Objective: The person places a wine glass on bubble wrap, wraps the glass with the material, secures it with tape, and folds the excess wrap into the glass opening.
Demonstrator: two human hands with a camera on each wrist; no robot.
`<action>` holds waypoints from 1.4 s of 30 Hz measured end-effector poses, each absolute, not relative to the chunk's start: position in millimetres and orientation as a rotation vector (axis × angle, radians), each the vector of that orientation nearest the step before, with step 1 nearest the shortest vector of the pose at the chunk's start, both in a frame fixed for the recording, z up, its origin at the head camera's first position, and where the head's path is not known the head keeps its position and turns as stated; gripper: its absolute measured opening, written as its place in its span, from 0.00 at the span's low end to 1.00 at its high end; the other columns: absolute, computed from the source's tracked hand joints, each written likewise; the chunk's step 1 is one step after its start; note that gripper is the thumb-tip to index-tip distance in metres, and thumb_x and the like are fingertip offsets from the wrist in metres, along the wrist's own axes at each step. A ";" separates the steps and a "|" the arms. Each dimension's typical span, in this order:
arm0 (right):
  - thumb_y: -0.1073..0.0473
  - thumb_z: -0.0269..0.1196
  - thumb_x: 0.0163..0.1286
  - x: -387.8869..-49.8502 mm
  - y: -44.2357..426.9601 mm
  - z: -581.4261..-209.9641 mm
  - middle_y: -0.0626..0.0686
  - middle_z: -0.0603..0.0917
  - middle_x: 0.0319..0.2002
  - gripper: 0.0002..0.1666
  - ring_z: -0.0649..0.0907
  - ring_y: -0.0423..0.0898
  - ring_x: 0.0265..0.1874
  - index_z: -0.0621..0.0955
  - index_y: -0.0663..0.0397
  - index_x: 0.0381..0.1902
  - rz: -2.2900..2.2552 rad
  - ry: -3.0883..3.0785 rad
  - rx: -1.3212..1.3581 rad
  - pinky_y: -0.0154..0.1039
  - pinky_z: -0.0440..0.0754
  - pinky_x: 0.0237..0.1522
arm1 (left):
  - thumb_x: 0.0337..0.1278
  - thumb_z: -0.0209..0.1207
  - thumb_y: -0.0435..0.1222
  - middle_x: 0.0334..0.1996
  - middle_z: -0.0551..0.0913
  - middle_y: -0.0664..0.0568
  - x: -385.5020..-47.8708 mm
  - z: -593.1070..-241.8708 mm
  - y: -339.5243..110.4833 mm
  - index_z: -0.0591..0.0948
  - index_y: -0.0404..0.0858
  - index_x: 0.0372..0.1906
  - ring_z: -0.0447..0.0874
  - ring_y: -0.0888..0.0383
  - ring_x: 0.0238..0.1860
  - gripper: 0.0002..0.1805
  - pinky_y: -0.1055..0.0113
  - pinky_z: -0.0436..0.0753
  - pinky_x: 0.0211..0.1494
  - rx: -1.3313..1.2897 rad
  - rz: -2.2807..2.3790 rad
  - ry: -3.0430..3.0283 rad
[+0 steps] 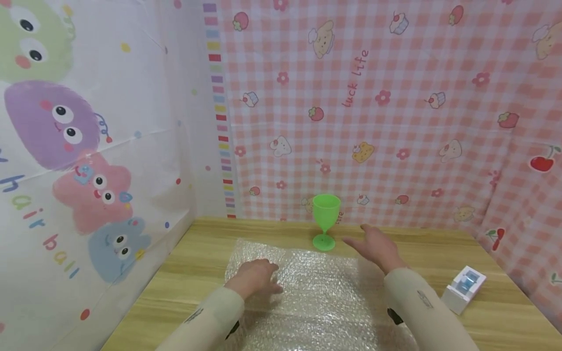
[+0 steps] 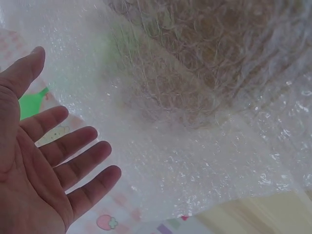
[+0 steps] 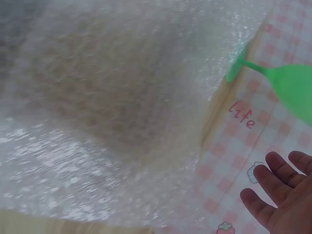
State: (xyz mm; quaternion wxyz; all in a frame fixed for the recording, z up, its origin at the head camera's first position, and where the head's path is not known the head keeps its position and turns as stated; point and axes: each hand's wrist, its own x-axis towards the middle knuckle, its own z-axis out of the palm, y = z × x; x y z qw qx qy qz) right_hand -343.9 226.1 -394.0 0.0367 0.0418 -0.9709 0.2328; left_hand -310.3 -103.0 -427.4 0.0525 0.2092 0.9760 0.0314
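Note:
A green plastic goblet stands upright on the table, just beyond the far edge of a spread sheet of bubble wrap. My right hand is to the right of the goblet, apart from it, thumb and fingers extended. Over the left part of the sheet is my left hand, holding nothing. In the left wrist view the left hand shows straight, spread fingers. The right wrist view catches the fingers of the right hand and part of the goblet.
A small white box with a blue-grey patch lies on the wooden table at the right, beside the right forearm. A pink checked cloth hangs behind the table, and a white cartoon-printed cloth hangs at the left.

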 end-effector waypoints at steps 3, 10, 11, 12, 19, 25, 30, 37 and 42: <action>0.22 0.52 0.64 -351.5 220.1 -390.7 0.72 0.69 0.66 0.62 0.71 0.70 0.62 0.60 0.71 0.72 0.769 -2.965 0.136 0.67 0.69 0.60 | 0.54 0.66 0.56 0.57 0.81 0.46 -307.6 -426.7 -103.8 0.79 0.41 0.61 0.78 0.46 0.58 0.33 0.48 0.76 0.60 0.651 0.096 2.968; 0.18 0.56 0.58 -365.7 203.5 -391.5 0.73 0.69 0.66 0.68 0.71 0.69 0.63 0.58 0.69 0.74 0.997 -2.936 0.078 0.66 0.71 0.59 | 0.51 0.69 0.53 0.55 0.82 0.48 -302.4 -424.5 -104.4 0.80 0.42 0.59 0.79 0.48 0.56 0.32 0.49 0.78 0.57 0.674 0.065 2.971; 0.18 0.56 0.57 -367.1 201.1 -392.3 0.73 0.68 0.66 0.68 0.71 0.69 0.63 0.58 0.69 0.74 1.027 -2.929 0.073 0.66 0.71 0.60 | 0.50 0.70 0.52 0.54 0.82 0.48 -301.5 -423.7 -104.5 0.80 0.43 0.59 0.80 0.48 0.56 0.31 0.49 0.78 0.57 0.674 0.059 2.972; 0.18 0.57 0.57 -368.5 198.8 -393.1 0.73 0.68 0.66 0.69 0.71 0.69 0.63 0.57 0.68 0.74 1.056 -2.922 0.067 0.66 0.70 0.60 | 0.49 0.71 0.51 0.53 0.83 0.49 -300.9 -423.2 -104.5 0.81 0.43 0.59 0.80 0.48 0.55 0.31 0.50 0.79 0.55 0.674 0.052 2.975; 0.29 0.62 0.63 -378.4 186.7 -393.7 0.73 0.65 0.68 0.61 0.69 0.69 0.64 0.55 0.69 0.75 1.114 -2.878 0.079 0.65 0.67 0.63 | 0.46 0.72 0.50 0.49 0.84 0.50 -298.0 -421.4 -107.9 0.82 0.43 0.56 0.82 0.49 0.50 0.30 0.51 0.81 0.51 0.683 0.037 2.988; 0.32 0.64 0.64 -386.1 184.5 -388.5 0.74 0.63 0.68 0.62 0.66 0.71 0.66 0.51 0.69 0.75 1.142 -2.850 0.044 0.66 0.65 0.64 | 0.43 0.73 0.49 0.47 0.84 0.49 -294.1 -419.8 -110.5 0.82 0.42 0.55 0.82 0.49 0.49 0.31 0.52 0.81 0.51 0.729 0.046 3.001; 0.32 0.65 0.63 -390.6 182.6 -386.1 0.75 0.60 0.70 0.64 0.63 0.72 0.67 0.50 0.71 0.75 1.170 -2.835 0.023 0.67 0.63 0.65 | 0.39 0.73 0.45 0.44 0.85 0.51 -285.3 -420.2 -114.6 0.83 0.41 0.51 0.82 0.50 0.47 0.28 0.51 0.81 0.50 0.718 0.086 2.984; 0.34 0.65 0.64 -392.8 175.7 -383.2 0.75 0.58 0.70 0.63 0.62 0.72 0.68 0.49 0.73 0.75 1.214 -2.811 0.032 0.66 0.62 0.66 | 0.32 0.72 0.37 0.24 0.76 0.58 -277.8 -432.2 -118.3 0.76 0.46 0.22 0.77 0.58 0.31 0.14 0.62 0.82 0.37 0.768 0.045 2.938; 0.35 0.65 0.64 -395.7 173.3 -383.0 0.75 0.62 0.69 0.61 0.65 0.70 0.67 0.52 0.72 0.74 1.253 -2.788 0.037 0.66 0.65 0.65 | 0.24 0.78 0.40 0.23 0.70 0.59 -278.3 -440.6 -120.9 0.74 0.46 0.22 0.70 0.61 0.26 0.21 0.65 0.77 0.32 0.781 0.094 2.944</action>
